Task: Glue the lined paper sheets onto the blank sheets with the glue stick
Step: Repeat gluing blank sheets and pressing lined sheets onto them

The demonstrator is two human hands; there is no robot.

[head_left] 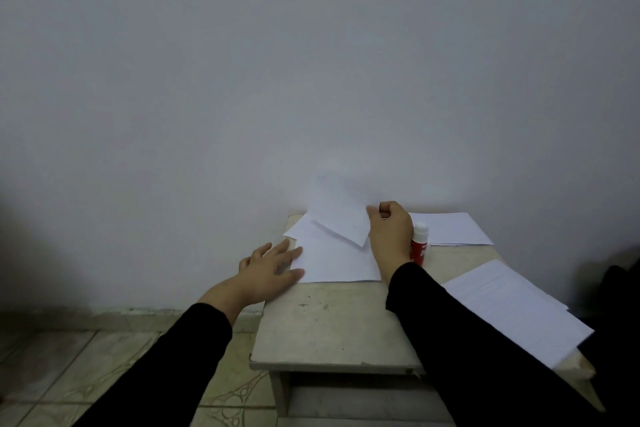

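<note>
On the small pale table a stack of white sheets lies near the wall. My left hand lies flat with spread fingers on the stack's left edge. My right hand pinches a white sheet by its right edge and holds it lifted and tilted above the stack; the sheet is blurred. A glue stick with a red label and white cap stands upright just right of my right wrist. Whether the lifted sheet is lined or blank cannot be told.
More white sheets lie at the table's back right. A stack of faintly lined sheets overhangs the table's right edge. A plain wall stands directly behind the table. Tiled floor lies to the left.
</note>
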